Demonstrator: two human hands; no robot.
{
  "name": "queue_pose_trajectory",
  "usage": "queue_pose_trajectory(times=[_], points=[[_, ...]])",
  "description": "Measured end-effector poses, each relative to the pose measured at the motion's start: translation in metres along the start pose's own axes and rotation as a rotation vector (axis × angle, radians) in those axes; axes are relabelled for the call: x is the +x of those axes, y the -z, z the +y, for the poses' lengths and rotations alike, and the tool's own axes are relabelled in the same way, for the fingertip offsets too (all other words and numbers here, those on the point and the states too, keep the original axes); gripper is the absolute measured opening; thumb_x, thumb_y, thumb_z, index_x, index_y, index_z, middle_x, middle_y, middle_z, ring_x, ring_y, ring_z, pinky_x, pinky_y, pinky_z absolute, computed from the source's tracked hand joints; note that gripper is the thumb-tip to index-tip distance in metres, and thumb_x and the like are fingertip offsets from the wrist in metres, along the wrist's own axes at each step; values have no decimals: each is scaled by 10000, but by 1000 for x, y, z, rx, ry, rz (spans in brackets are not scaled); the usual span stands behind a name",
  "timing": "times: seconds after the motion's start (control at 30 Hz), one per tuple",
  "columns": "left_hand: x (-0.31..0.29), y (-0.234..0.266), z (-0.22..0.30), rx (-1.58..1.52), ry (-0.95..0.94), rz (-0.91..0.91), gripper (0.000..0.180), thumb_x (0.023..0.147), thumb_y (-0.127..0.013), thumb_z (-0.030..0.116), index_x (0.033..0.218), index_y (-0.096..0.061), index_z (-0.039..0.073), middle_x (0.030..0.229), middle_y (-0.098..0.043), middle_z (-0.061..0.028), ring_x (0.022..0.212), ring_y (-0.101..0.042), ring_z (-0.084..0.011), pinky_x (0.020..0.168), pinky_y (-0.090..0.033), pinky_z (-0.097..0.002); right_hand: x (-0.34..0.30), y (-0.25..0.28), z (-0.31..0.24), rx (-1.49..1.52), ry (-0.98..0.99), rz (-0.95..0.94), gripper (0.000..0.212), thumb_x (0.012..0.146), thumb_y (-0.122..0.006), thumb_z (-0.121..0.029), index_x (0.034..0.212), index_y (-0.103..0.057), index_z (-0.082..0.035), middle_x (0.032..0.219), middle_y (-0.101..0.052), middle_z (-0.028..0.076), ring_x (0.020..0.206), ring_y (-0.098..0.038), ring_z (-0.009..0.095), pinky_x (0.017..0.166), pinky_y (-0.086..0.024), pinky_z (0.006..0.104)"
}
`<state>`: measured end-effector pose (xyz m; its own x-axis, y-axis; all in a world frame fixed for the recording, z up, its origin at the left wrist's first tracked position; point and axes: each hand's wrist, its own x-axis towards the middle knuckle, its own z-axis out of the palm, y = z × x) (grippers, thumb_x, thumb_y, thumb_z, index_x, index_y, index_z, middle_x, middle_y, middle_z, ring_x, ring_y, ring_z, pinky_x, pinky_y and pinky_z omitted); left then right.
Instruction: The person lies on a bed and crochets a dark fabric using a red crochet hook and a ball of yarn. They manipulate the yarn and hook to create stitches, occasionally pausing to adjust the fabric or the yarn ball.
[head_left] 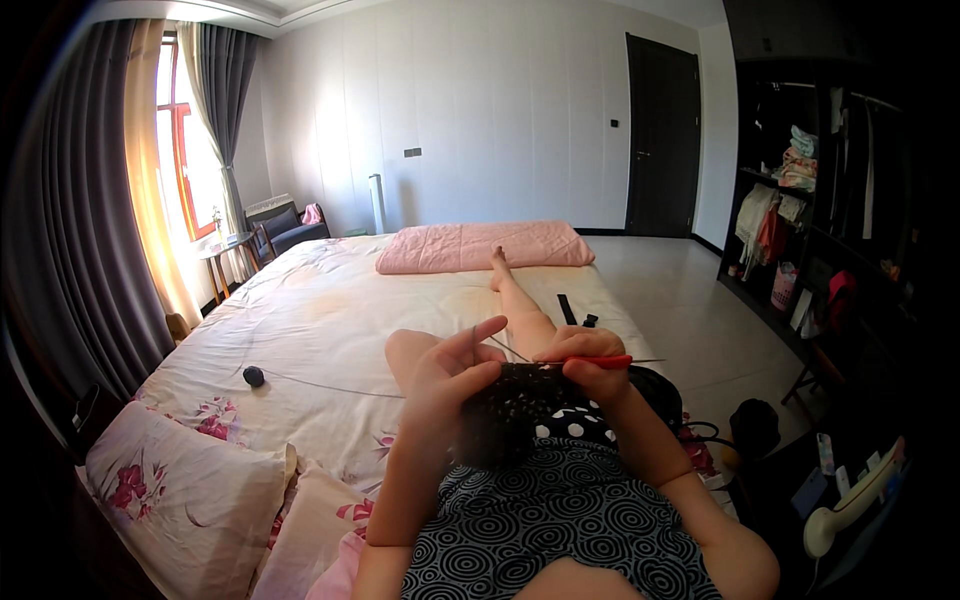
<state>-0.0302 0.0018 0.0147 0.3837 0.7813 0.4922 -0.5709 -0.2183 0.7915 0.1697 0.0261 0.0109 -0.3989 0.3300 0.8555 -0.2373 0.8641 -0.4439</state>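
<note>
My right hand [592, 358] is closed round a crochet hook [612, 361] with a red handle. A thin metal end sticks out past the handle on the right. My left hand [462, 362] pinches the upper edge of a dark openwork crochet piece [515, 405], which hangs down over my lap. Its index finger is raised, with a strand of yarn beside it. Both hands are close together, and the stitches at the hook are too small to make out. On the bed to the left lies a small dark yarn ball [253, 376], a strand running from it toward my hands.
My legs stretch across the bed [310, 290] toward a folded pink quilt [480, 247] at its far end. Floral pillows [190, 490] lie at the near left. A black strap [567, 309] is beside my leg. A white lamp-like object [850, 505] stands at the right.
</note>
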Motion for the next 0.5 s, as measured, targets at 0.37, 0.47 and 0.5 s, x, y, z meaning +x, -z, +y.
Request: queue_pose_trajectory(times=[0.37,0.47,0.5], points=[[-1,-1,-1,23,-47,51,479,737,-554,-27,1198,-427,-52,838,-566,-63,732,-539,-103,661,-431,-195,2,2,-9,-129,-32,-40,226,774,-560,-144,879,-630,44,722,-598,106,631,-561,151,567,-431,231],[-2,-2,-3,49,-88,66,496,731,-569,-28,1202,-415,-57,841,-569,-71,741,-546,-110,672,-437,-199,3,2,-13,-166,-55,-35,220,764,-553,-120,893,-633,40,713,-594,93,621,-555,143,561,-427,225],[-2,-3,-2,61,-99,77,501,730,-573,-28,1203,-411,-60,840,-571,-73,744,-548,-111,674,-439,-202,3,2,-14,-179,-64,-32,219,760,-551,-112,897,-633,38,711,-593,89,617,-552,139,560,-425,223]])
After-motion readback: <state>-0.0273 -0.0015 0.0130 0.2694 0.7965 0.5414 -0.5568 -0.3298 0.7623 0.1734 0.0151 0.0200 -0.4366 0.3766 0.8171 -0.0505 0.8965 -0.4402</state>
